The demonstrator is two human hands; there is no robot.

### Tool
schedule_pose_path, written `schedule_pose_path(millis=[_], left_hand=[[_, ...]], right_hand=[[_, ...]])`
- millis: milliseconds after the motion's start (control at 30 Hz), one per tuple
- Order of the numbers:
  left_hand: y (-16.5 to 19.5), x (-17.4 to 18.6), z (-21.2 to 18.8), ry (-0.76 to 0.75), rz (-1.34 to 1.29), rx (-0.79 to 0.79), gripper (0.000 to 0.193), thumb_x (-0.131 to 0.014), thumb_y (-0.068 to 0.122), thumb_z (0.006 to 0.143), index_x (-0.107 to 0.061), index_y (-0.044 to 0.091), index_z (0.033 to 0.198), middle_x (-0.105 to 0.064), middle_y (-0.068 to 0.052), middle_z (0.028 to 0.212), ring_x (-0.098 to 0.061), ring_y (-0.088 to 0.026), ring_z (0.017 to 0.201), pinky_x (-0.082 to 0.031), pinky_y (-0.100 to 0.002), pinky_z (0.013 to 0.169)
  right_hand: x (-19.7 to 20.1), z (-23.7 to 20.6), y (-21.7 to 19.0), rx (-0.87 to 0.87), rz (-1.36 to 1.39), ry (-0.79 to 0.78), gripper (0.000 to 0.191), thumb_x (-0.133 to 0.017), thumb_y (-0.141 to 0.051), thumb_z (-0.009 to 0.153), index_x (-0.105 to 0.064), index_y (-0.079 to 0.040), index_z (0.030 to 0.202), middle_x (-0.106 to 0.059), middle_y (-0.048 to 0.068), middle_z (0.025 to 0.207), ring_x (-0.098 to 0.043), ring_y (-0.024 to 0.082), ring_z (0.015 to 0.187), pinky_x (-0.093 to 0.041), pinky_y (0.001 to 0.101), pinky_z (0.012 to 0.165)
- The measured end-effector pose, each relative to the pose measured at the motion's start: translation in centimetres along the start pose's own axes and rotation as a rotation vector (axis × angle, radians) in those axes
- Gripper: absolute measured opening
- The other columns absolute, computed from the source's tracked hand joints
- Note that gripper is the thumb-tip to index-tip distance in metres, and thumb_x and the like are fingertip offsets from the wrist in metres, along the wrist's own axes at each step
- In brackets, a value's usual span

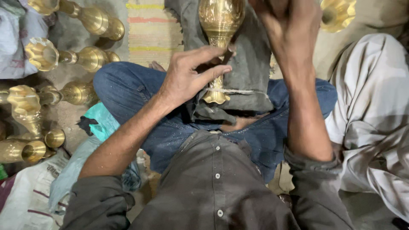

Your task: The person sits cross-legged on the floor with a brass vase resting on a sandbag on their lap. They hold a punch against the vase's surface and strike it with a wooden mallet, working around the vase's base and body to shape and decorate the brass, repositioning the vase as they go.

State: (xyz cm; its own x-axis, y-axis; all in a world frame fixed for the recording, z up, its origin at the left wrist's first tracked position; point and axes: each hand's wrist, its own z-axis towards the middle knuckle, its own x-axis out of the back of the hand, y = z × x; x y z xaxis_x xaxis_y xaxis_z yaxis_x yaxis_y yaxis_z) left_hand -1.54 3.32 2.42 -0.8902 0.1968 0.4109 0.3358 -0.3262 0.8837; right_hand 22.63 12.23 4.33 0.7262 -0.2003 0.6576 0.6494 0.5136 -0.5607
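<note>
A brass vase (pixel 220 25) lies across my lap on a dark grey cloth (pixel 249 76), its flared foot (pixel 215 97) pointing toward me. My left hand (pixel 187 76) grips the vase's narrow stem, thumb and fingers wrapped around it together with a thin dark tool. My right hand (pixel 289 25) is raised above the vase body at the top of the view, fingers curled; what it holds is hidden. I sit cross-legged in blue jeans and a dark shirt.
Several brass vases (pixel 72 57) lie on the floor at the left, beside a teal cloth (pixel 100 121) and a white sack (pixel 25 196). Another brass piece (pixel 338 15) sits at the top right. A person in white clothing (pixel 375 115) sits close on my right. A striped mat (pixel 149 30) lies ahead.
</note>
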Motion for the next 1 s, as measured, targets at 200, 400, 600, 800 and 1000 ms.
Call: schedule_pose_path(millis=[200,400,600,800,1000], left_hand=[[-0.3,0.3,0.0,-0.067,0.116,-0.193,0.034,-0.078,0.023,0.103,-0.071,0.006,0.131,-0.076,-0.011,0.123,-0.077,-0.022,0.107,-0.065,-0.035,0.091],[-0.3,0.1,1.1,-0.146,0.086,-0.043,0.031,-0.076,0.024,0.102,-0.072,0.005,0.126,-0.077,-0.012,0.115,-0.079,-0.02,0.096,-0.068,-0.032,0.08],[0.8,0.8,0.7,-0.038,0.173,-0.204,0.035,-0.079,0.024,0.101,-0.07,0.002,0.128,-0.076,-0.013,0.12,-0.077,-0.023,0.106,-0.065,-0.036,0.088],[1.7,0.9,1.5,-0.113,0.079,-0.079,0.034,-0.074,0.02,0.102,-0.068,0.003,0.131,-0.077,-0.01,0.117,-0.079,-0.019,0.097,-0.066,-0.032,0.081],[2.0,0.9,1.7,-0.051,0.18,-0.217,0.032,-0.077,0.019,0.102,-0.069,0.003,0.128,-0.075,-0.013,0.121,-0.077,-0.023,0.105,-0.064,-0.035,0.089]], right_hand=[[3.0,-5.7,-2.1,-0.118,-0.007,-0.187,0.037,-0.076,-0.002,0.096,-0.057,0.0,0.128,-0.068,0.024,0.107,-0.067,0.044,0.102,-0.053,0.0457,0.087],[4.6,-6.6,-3.6,-0.063,0.034,-0.099,0.039,-0.068,0.002,0.093,-0.06,-0.002,0.131,-0.069,0.021,0.114,-0.07,0.039,0.102,-0.056,0.0415,0.086],[5.2,-8.0,-3.6,-0.174,-0.145,-0.087,0.033,-0.078,-0.004,0.094,-0.063,-0.001,0.124,-0.069,0.02,0.106,-0.067,0.04,0.104,-0.053,0.0446,0.086],[5.4,-7.4,-2.7,-0.25,0.262,-0.02,0.026,-0.059,0.001,0.095,-0.059,-0.005,0.12,-0.069,0.012,0.096,-0.07,0.026,0.085,-0.056,0.0342,0.075],[6.8,-6.2,-3.4,0.056,-0.385,-0.219,0.027,-0.084,-0.005,0.09,-0.064,-0.001,0.108,-0.07,0.014,0.086,-0.068,0.026,0.077,-0.051,0.0387,0.07]])
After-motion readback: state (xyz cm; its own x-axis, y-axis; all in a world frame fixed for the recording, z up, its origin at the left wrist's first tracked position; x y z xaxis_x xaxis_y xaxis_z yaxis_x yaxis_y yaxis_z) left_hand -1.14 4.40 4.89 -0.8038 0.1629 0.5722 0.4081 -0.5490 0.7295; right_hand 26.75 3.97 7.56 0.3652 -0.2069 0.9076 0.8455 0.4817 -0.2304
